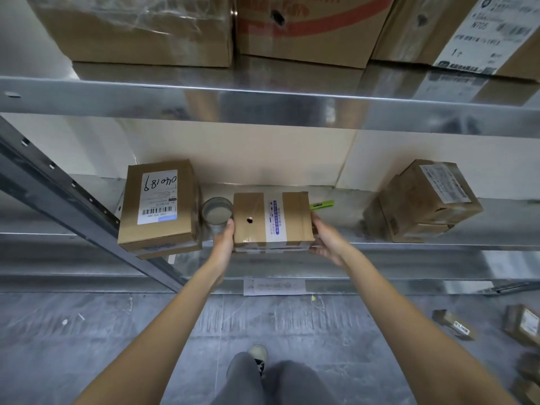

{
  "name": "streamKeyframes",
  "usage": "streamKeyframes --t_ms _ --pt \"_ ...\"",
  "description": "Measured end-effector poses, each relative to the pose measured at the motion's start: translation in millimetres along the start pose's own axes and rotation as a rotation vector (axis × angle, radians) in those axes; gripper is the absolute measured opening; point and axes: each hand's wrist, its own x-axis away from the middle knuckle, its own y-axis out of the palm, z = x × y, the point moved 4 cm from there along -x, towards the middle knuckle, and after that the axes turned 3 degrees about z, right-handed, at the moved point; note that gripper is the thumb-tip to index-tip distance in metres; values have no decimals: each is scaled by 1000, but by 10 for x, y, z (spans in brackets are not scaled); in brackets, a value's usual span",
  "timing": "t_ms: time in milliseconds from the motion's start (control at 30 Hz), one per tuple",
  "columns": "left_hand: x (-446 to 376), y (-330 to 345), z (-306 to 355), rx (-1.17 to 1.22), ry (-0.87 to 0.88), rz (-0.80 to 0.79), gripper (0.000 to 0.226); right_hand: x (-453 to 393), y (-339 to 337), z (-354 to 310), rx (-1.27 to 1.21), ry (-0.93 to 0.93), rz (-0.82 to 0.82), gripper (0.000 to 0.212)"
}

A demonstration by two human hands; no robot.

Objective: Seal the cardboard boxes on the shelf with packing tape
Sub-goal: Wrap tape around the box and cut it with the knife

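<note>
Left box's label (159, 197) reads "040189" (handwritten, inverted).

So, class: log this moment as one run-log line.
left hand: holds middle box | right hand: holds it | tape roll: on shelf, untouched

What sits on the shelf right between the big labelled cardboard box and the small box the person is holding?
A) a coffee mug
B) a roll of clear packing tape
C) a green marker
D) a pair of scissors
B: the roll of clear packing tape stands between the large labelled cardboard box and the small taped cardboard box, by the left hand.
</note>
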Motion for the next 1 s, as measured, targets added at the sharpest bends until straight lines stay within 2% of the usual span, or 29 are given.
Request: streamKeyframes --t_ms 100,167,200,267,333,433,533,600,800,1000 --pt "-19 -10 60 -15 43 26 74 -121 -38 -108 121 -70 120 37" --pt "18 6 102 -26 79 54 66 -294 -150 -223 442 -238 319 32" --pt "9 9 96 -15 92 69 64 -372 -186 -283 615 -324 378 37" --pt "64 15 92 18 129 88 60 -509 -196 -347 877 -413 354 49" --pt "108 29 50 13 184 62 61 -627 -194 -340 1095 -411 293 55" --pt "157 70 22 -4 231 6 63 -736 -233 -304 1306 -418 300 51" --pt "112 94 57 -9 223 9 55 -752 -284 -319 1409 -452 389 27" --pt "66 100 56 -25 202 18 59 -731 -361 -322 1474 -447 423 17" --pt "8 137 27 -6 160 78 68 -711 -852 -262 1448 -339 533 22" --pt "-21 320 119 -13 188 85 66 -623 -1255 -71 1305 -105 617 22"
